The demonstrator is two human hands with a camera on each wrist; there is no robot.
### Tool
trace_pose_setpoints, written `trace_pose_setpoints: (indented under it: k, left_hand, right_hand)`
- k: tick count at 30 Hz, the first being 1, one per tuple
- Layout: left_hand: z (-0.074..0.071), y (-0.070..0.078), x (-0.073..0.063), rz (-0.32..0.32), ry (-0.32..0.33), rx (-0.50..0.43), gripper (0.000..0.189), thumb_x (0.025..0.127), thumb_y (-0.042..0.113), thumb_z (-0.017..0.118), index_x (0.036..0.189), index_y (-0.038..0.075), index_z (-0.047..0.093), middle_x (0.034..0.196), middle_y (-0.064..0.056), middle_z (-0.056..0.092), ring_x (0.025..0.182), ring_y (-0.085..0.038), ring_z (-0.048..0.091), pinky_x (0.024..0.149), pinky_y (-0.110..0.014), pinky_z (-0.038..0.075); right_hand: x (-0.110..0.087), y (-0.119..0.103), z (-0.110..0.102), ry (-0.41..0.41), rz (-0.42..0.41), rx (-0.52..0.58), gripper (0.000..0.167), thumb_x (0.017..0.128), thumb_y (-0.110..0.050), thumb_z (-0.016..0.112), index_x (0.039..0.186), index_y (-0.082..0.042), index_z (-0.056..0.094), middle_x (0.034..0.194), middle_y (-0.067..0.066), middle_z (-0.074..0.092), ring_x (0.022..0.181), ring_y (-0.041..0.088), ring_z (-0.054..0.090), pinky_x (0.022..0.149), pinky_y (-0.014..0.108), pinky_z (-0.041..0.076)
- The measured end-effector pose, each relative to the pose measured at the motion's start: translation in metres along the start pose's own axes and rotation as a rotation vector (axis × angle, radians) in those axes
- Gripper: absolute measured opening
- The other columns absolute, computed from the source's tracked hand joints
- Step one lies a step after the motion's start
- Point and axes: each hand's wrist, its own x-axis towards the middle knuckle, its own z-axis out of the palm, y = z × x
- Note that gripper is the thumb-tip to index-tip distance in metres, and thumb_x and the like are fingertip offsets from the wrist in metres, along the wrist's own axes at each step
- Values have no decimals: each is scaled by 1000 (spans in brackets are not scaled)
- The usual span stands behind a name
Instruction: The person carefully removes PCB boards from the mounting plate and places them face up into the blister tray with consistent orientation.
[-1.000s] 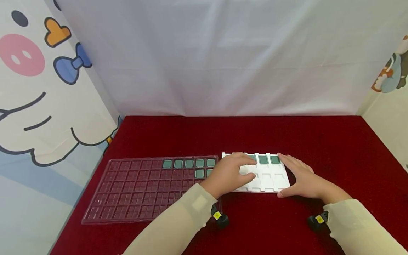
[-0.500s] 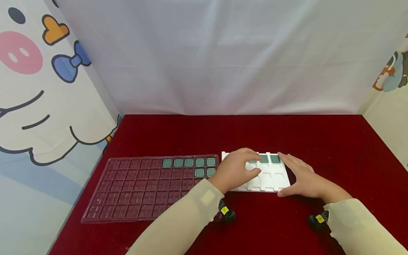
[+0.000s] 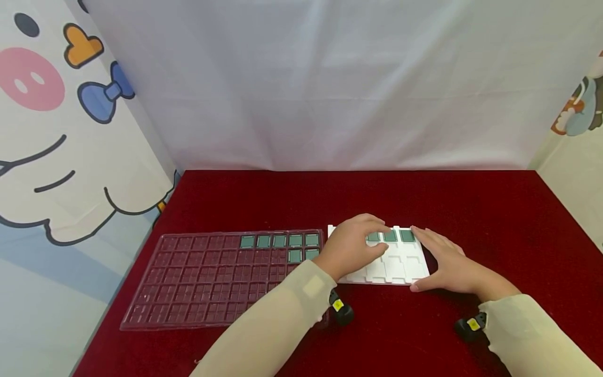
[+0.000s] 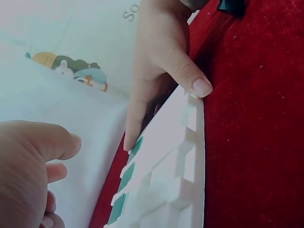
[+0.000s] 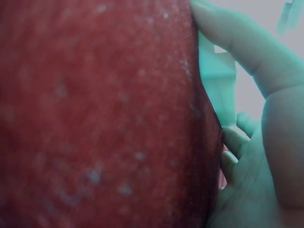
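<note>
A white compartment tray (image 3: 394,268) lies flat on the red cloth. Three green square pieces (image 3: 407,236) show in its far row; its left part is hidden behind my left hand (image 3: 353,247). That hand hovers over the tray, thumb and index finger apart, and no piece shows between them in the left wrist view. My right hand (image 3: 449,267) holds the tray's right end, its thumb (image 4: 202,87) at the near corner and its fingers stretched along to the far corner. To the left lies a clear plastic tray (image 3: 202,275), with several green pieces (image 3: 279,241) in its far right cells.
Red cloth (image 3: 377,196) covers the table. A white curtain (image 3: 353,94) hangs behind it. Printed cartoon panels (image 3: 42,157) stand at the sides. My left sleeve (image 3: 273,319) crosses over the near right part of the clear tray.
My left hand has moved right and slightly away over the white tray, uncovering more of the third green piece and the clear tray's right cells. The right hand stays at the white tray's end.
</note>
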Motion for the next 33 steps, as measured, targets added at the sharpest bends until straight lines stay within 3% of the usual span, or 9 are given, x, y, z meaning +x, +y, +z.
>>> trace_pose_setpoints:
  k: [12,33]
  left_hand:
    - [5,-6,10,-78,-11,-38,34,96,25,72,129,19,74,134,6,65,125,-10,58,105,-25,46]
    - [16,-20,19,-143,-28,-45,31,95,29,74,125,22,77,132,10,66,126,-8,58,104,-23,45]
  right_hand:
    - [1,1,1,0,-2,-5,130,69,-54,90,165,-8,15,165,28,18,148,52,13,109,78,9]
    - [1,1,0,0,-7,8,130,69,-52,91,165,-7,15,165,28,18,148,52,12,109,78,9]
